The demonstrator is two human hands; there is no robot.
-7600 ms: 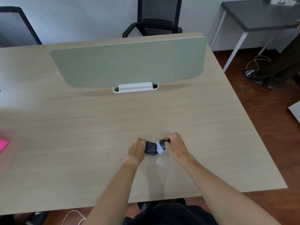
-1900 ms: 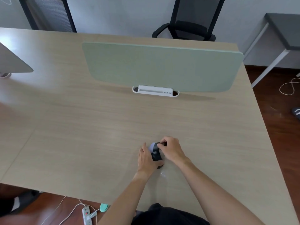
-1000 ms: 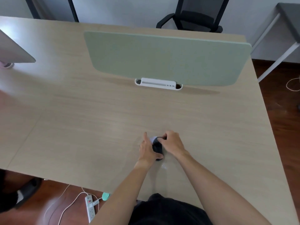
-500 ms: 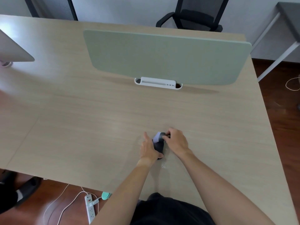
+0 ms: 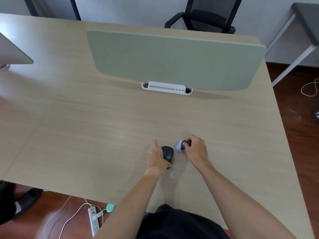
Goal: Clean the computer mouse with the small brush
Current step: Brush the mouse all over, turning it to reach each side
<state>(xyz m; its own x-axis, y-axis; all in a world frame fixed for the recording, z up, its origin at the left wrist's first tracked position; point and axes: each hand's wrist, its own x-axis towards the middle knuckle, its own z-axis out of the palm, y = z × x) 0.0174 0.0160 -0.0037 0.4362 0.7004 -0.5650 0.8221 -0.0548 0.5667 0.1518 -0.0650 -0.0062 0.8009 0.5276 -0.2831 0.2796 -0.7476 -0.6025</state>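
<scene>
Across the wooden surface (image 5: 103, 135), bare wood spreads wide to the left of the mouse (image 5: 167, 155) and far beyond it, up to the green divider (image 5: 172, 59). The near edge runs just behind the mouse, close to the person's body, and the right edge lies some way to the mouse's right, with dark floor (image 5: 302, 135) past it. The divider stands upright well beyond the mouse, in a white clamp (image 5: 166, 87) at its foot. A black chair (image 5: 205, 19) sits behind the divider, a grey side table (image 5: 305, 23) far off to the right, and the corner of a monitor (image 5: 13, 52) far to the left. On the floor below the near edge, left of the mouse, lie a white power strip (image 5: 94, 219) with its cables, and a dark shoe (image 5: 20, 202) further left. A looped white cable (image 5: 310, 88) lies on the floor to the far right.

The mouse rests on the surface with its buttons pointing away from the person. The left hand (image 5: 158, 157) holds it from its left side, thumb curled round the near end, forefinger stretched forward. The right hand (image 5: 196, 150) grips the brush (image 5: 180, 146) just right of the mouse; its pale bristles point toward the mouse, clear of it. A small glint (image 5: 171, 175) lies on the wood just behind the mouse.
</scene>
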